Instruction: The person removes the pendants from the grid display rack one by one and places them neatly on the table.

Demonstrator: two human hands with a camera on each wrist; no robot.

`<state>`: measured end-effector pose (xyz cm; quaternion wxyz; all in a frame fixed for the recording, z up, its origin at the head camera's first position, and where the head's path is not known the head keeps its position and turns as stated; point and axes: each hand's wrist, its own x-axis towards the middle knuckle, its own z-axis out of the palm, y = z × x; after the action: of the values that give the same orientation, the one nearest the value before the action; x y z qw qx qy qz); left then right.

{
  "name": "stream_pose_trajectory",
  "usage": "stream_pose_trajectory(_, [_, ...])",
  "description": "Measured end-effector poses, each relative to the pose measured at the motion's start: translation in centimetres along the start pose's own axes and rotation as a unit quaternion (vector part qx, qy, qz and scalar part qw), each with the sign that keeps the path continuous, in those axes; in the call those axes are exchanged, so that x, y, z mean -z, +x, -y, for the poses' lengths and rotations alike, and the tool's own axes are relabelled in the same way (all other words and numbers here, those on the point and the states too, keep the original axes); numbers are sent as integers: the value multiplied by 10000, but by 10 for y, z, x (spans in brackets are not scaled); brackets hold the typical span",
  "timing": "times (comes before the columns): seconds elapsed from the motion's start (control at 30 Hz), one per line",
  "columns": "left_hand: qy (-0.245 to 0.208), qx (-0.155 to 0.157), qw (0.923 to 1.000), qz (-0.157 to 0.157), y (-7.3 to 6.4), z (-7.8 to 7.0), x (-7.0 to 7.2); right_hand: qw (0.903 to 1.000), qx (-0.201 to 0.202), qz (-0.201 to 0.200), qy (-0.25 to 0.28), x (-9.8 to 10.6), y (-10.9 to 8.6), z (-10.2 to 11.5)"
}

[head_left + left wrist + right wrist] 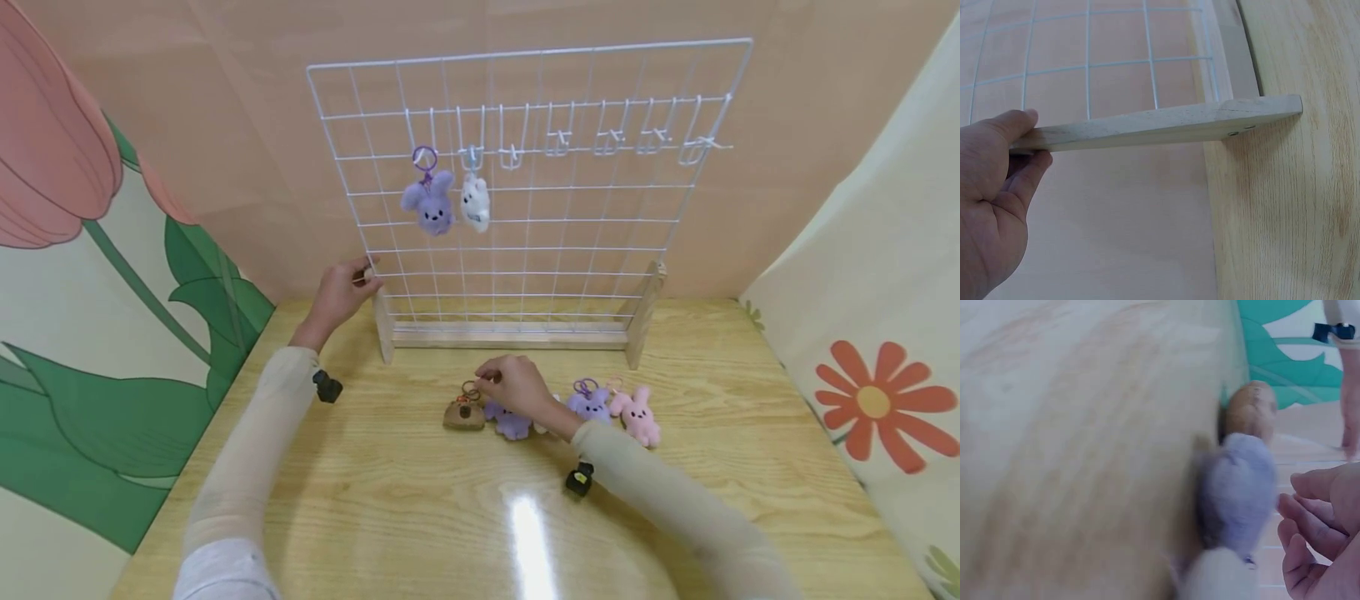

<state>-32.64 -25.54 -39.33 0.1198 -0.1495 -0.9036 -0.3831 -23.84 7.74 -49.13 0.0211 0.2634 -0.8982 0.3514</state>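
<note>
While the left hand (341,292) pinches one wooden upright (383,327) at centre-left, the right hand (515,386), fingers parted, hovers by one brown plush (464,415), lower centre. Four plushes (514,425) lie rightward; two hanging plushes (432,208) are upper-centre.

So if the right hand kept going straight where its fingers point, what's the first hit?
Likely the brown plush keychain, ring end first: in the head view its ring sits right by the right hand. Height is unclear, so it might pass above.
</note>
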Motion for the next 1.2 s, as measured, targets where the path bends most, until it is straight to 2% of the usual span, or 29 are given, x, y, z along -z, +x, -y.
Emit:
stream_pose_trajectory(0.17, [-71, 14, 10000, -4, 0, -2, 0, 10000, 8, -5, 0, 22, -1, 12])
stream_pose_trajectory(0.33, [-48, 9, 10000, 15, -1, -2, 0, 9995, 211, -215, 75, 47, 0, 27])
stream_pose_trajectory(0.67, [-36, 96, 9999, 51, -2, -2, 0, 9927, 558, -1064, 108, 92, 14, 58])
stream_pose_trajectory(0.9, [-54, 122, 9999, 54, -3, -6, 2, 9825, 837, -1643, 277, 127, 32, 86])
stream_pose_trajectory(1.2, [-87, 75, 9999, 32, -1, -6, 2, 9692, 611, -2371, 280, 159, 58, 111])
